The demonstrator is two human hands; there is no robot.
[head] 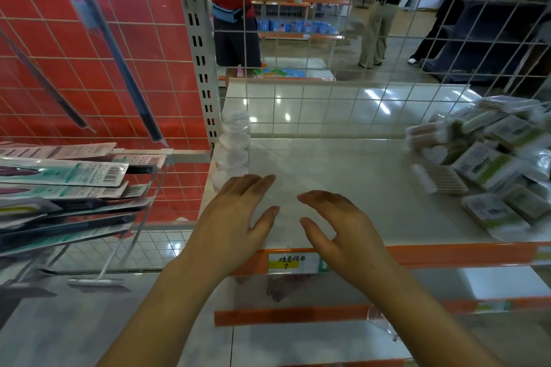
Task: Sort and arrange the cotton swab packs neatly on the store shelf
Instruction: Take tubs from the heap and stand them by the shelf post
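A loose pile of cotton swab packs, white with green labels, lies at the right end of the white shelf. A row of round clear tubs stands along the shelf's left edge, running back to the wire grid. My left hand hovers over the shelf's front left with fingers straight, just in front of the nearest tub. My right hand is beside it, fingers relaxed and slightly bent, holding nothing. Both hands are well left of the pile.
A wire grid back panel closes the shelf's rear. An orange price rail with a yellow tag edges the front. Toothbrush packs hang on hooks at the left. People stand in the aisle beyond the grid.
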